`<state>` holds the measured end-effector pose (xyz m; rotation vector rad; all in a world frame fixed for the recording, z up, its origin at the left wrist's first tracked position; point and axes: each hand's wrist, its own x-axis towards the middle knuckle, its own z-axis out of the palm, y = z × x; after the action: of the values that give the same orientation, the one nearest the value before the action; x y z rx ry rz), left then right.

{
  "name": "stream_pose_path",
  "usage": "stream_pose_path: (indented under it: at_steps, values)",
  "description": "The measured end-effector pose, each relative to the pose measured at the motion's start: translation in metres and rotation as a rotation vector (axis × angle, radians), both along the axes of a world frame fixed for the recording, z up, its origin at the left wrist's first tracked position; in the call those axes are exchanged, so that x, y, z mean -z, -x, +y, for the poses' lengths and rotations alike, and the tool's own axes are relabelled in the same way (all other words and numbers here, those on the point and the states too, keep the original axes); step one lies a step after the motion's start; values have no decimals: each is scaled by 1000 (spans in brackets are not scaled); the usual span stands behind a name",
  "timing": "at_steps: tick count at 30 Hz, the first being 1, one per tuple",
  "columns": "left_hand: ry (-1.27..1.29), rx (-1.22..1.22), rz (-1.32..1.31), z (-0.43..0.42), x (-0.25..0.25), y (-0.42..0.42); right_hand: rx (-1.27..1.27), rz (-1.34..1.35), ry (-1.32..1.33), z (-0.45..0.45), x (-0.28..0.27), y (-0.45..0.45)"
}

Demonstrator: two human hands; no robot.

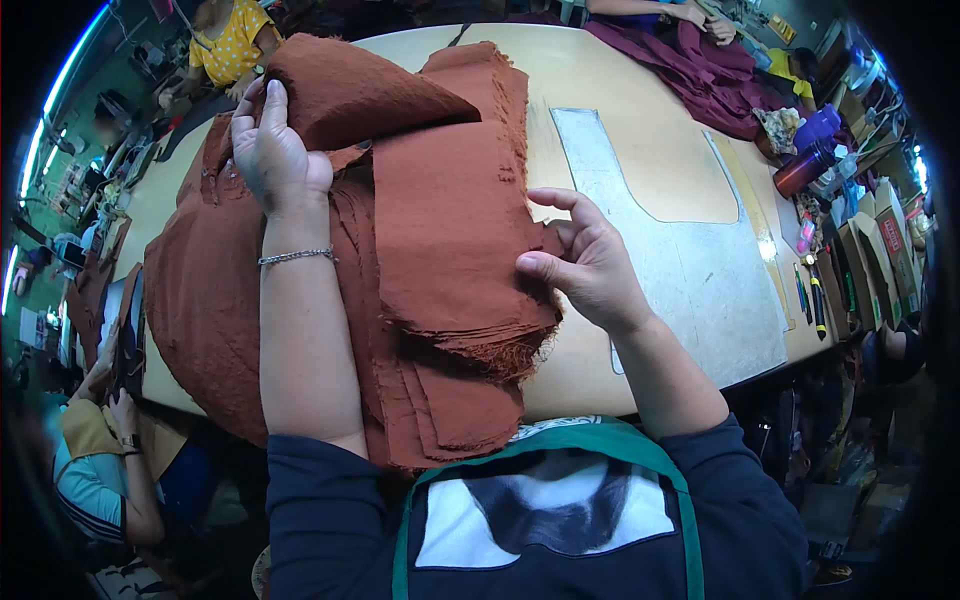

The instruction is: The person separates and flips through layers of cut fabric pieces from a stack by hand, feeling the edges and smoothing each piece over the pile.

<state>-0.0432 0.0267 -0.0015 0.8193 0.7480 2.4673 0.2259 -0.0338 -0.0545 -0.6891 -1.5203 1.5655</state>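
Note:
A thick stack of rust-brown fabric pieces (450, 220) with frayed edges lies on the table in front of me. My left hand (275, 145) is at the upper left of the stack, its fingers closed against a raised fold of fabric (350, 95) that curls over toward the right. At the stack's right edge is my right hand (590, 260). Its thumb rests on top of the layers, the index finger reaches along the side, and the other fingers curl at the edge, partly hidden.
More rust-brown fabric (205, 310) bulges at the left. A grey cutting template (680, 270) lies to the right, near a box cutter (817, 300) and a dark tumbler (800, 168). Maroon cloth (690, 75) is at the far side, where other people work.

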Motion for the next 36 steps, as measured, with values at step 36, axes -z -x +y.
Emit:
stream_pose_path:
  at_steps: [36]
  values:
    - [251,556,754,-28,-2,-46,427,-432,-1392,69,-78,37]
